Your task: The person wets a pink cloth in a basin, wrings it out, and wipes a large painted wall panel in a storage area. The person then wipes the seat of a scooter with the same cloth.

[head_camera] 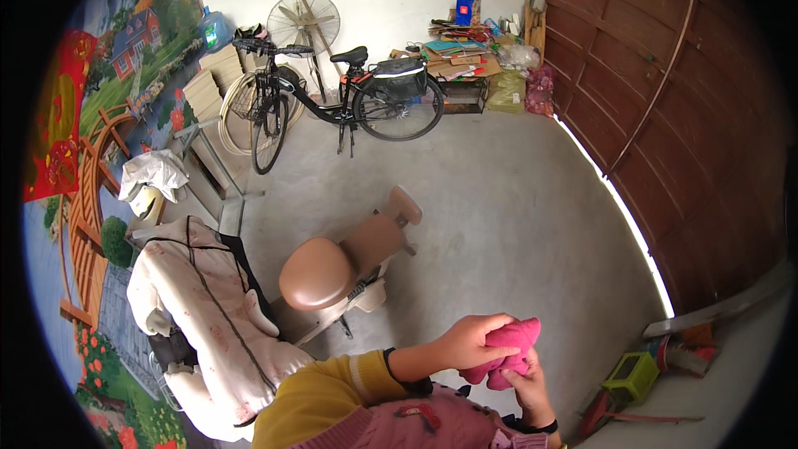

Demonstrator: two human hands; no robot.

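Both of my hands are on a bunched pink cloth (pixel 517 340) in front of my body. My left hand (pixel 477 343) grips its upper left side, the thumb lying across the folds. Lower on the right, my right hand (pixel 530 386) pinches the cloth's bottom edge, and a dark band circles that wrist. Left of my hands stands an electric scooter with a tan front seat (pixel 318 274) and a longer tan rear seat (pixel 372 240). A pale padded wind cover (pixel 212 312) with dark piping drapes over the scooter's front.
A black bicycle (pixel 330 106) stands near the back wall, before a pedestal fan (pixel 303 22). Stacked cardboard (pixel 458 53) and filled bags (pixel 506 92) sit beside the brown metal door (pixel 623 75). A metal frame (pixel 232 206) stands left; a green box (pixel 631 377) lies at right.
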